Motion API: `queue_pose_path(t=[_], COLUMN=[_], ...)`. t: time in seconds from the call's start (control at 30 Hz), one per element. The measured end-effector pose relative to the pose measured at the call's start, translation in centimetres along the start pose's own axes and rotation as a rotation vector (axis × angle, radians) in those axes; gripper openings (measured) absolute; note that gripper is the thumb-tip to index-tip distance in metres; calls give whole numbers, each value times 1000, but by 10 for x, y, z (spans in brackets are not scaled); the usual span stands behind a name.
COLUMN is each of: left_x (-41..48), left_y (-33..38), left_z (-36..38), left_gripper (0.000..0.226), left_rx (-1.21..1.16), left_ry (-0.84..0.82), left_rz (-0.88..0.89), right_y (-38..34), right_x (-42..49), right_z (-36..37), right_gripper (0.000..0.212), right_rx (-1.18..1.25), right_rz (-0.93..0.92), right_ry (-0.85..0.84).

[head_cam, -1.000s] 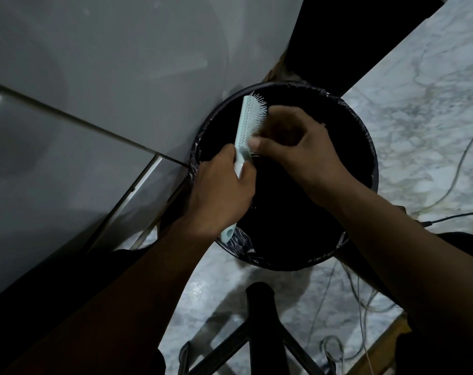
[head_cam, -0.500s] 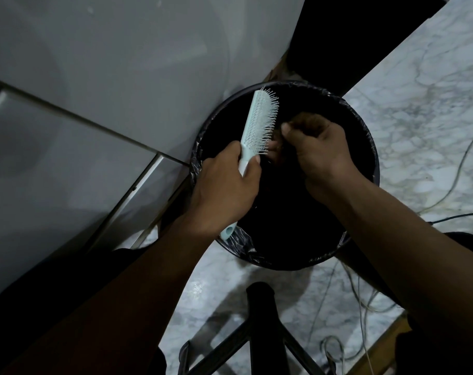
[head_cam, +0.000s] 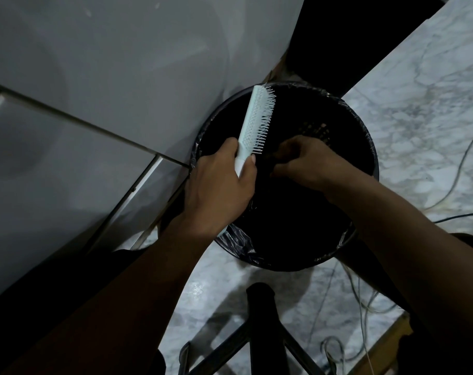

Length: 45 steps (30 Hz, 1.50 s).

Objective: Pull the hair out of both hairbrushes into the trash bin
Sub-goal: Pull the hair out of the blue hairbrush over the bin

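Dimly lit, marble floor [head_cam: 424, 85], grey cabinet [head_cam: 108, 63], lined bin [head_cam: 362, 136] btwn.

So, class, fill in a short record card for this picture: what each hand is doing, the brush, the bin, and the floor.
left hand: gripping the hairbrush handle
right hand: fingers pinched together beside the bristles, over the bin; hair in them too dark to confirm
hairbrush: pale, bristles facing right, held above the bin
trash bin: round, black liner, inside too dark to see
floor: marble, thin cables lying on it
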State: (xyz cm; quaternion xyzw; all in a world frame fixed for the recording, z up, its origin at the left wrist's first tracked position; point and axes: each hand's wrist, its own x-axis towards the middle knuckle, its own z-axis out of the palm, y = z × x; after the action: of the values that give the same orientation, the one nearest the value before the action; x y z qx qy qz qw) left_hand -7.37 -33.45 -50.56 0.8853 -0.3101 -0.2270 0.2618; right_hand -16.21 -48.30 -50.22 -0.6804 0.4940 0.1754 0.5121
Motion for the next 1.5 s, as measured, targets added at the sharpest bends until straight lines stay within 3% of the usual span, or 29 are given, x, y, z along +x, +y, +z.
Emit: queue_pose_path(t=[0.07,0.1,0.33,0.53,0.7,0.77,0.87,0.97,1.03,1.1,1.17,1.27,1.5], left_x=[-1,-1,-2,0,2,3,6,6,4,3,3,3,0], left_y=[1,2,6,7,3,1,-2,-3,-1,1,1,2,5], left_z=[-1,-1,-3,-5,-4,-4,-4,-4,-3,-3,-3,-1,1], left_gripper=[29,28,25,29,32,33,33,33,34,34,34,34,28], left_rx=[19,19,-37,-83,-64,-40,-27,-38,-41,-49,-68,-120,-252], left_ry=[8,8,-19,14,36,36,56,46,24,-2,-26,-53,-159], left_rz=[40,60,158,119,44,19,-29,-38,-24,-21,-31,-34,-6], right_y=[-1,-1,-2,-3,-4,-6,-1,9,10,7,0,-9,-6], right_x=[0,1,0,-1,-3,-1,8,10,8,11,10,4,6], right_z=[1,2,1,0,-2,-4,-13,-15,-9,-3,-3,-5,3], right_gripper=[71,71,38,22,32,30,31,35,30,22,14,15,21], right_rx=[-38,6,466,406,404,356,8,-253,-331,-217,181,674,857], right_rz=[-60,-109,-148,-191,-199,-155,-24,62,26,-46,-84,-79,-19], right_ry=[6,13,-219,-147,-171,-79,78,-16,-41,42,129,13,-105])
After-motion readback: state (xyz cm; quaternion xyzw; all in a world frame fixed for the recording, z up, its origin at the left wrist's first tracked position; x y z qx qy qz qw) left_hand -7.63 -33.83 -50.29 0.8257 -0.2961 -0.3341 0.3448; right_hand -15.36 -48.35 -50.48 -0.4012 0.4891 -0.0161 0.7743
